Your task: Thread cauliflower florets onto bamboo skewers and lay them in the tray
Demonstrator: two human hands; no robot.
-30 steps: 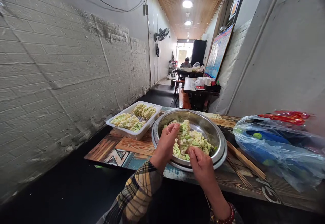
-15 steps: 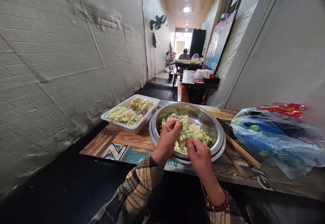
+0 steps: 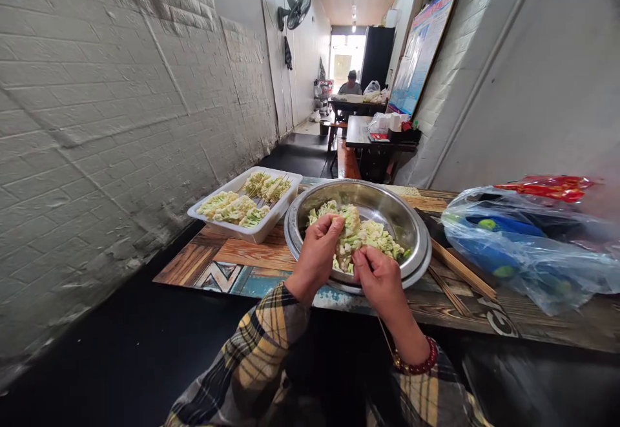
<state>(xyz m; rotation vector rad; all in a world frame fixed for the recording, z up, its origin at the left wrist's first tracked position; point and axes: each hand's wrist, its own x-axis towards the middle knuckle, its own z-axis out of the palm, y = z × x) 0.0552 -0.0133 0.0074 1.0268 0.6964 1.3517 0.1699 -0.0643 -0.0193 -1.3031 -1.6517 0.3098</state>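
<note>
My left hand (image 3: 317, 252) is closed in a pinch over the near left side of a steel bowl (image 3: 420, 246), on what looks like a cauliflower floret, mostly hidden by the fingers. Beside it, my right hand (image 3: 382, 278) is closed on a thin skewer (image 3: 385, 336), whose tail runs down below the palm toward the wrist. Where the skewer's tip lies cannot be made out. Loose cauliflower (image 3: 380, 236) fills part of the bowl under both hands. Left of the bowl, a white tray (image 3: 259, 232) holds skewered cauliflower (image 3: 237, 209) in bunches.
More bamboo skewers (image 3: 462, 269) lie right of the bowl on the patterned wooden table (image 3: 194, 259). A clear plastic bag (image 3: 533, 239) with blue and green things sits farther right, a red packet (image 3: 552, 187) behind it. A person (image 3: 351, 83) sits at a far table.
The view has tipped slightly downward, so the room sits higher in the picture. Both hands keep nearly the same pose over the bowl, the right one a little closer to the left.
</note>
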